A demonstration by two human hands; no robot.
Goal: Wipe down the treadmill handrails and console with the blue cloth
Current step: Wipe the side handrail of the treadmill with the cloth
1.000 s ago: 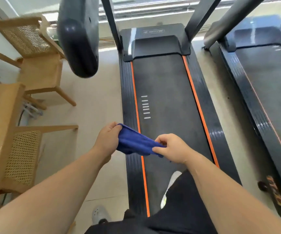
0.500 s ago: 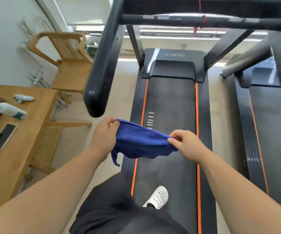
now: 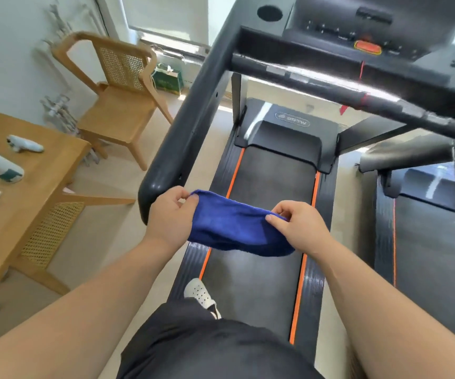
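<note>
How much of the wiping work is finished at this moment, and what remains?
Nothing looks wiped yet. In hand: the left hand and right hand pinch the blue cloth at its two ends, stretched over the belt, touching no part of the treadmill. Left: the left handrail, the front crossbar, the right handrail at the frame edge, and the console.

The blue cloth (image 3: 237,228) looks soft and fuzzy — a napped fabric. The left handrail (image 3: 193,116) is smooth, glossy black; the belt (image 3: 264,203) is matt and grainy — the chair (image 3: 122,97) pale wood with woven cane.
</note>
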